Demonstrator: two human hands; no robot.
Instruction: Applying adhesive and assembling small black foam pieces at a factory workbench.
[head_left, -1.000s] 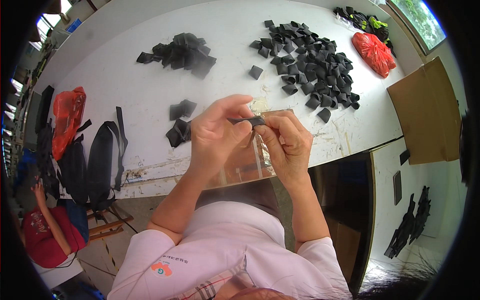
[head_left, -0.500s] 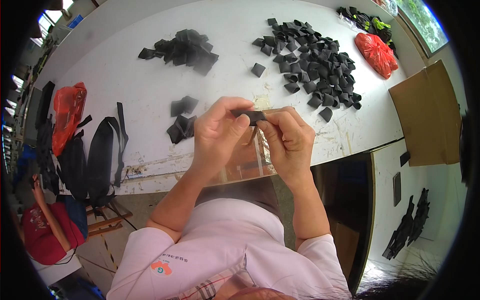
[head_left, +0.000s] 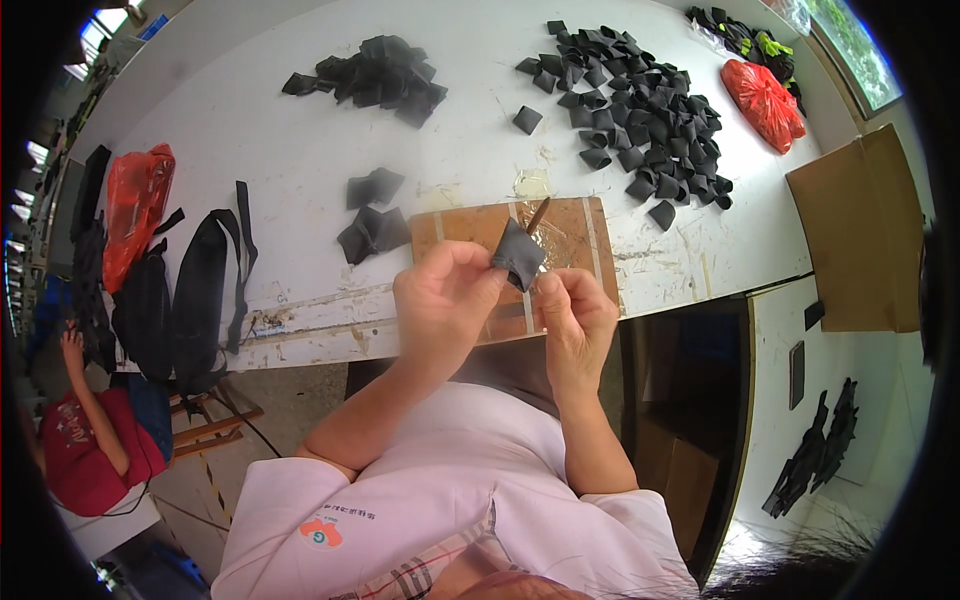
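A small square black fabric piece (head_left: 519, 254) is held up over a brown board (head_left: 589, 232) at the table's near edge. My left hand (head_left: 440, 300) pinches the piece by its left corner between thumb and fingers. At the lower right edge of the same piece, my right hand (head_left: 580, 315) is closed, thumb against fingers; its fingertips partly hide the fabric there. Just behind the piece, a slim brown pointed stick (head_left: 540, 214) rises from the board, its lower part hidden. Two small clusters of flat black pieces (head_left: 372, 236) lie left of the board.
A big spread of folded black pieces (head_left: 640, 125) covers the back right; another black pile (head_left: 385, 80) is at the back left. Red plastic bags (head_left: 764, 105) and a cardboard box (head_left: 855, 235) stand right. Black straps (head_left: 205, 290) lie left, near a seated person in red (head_left: 90, 455).
Both hands have moved down toward me, uncovering the board and pointed stick. The black piece, earlier seen narrow between both hands, now shows its flat square face.
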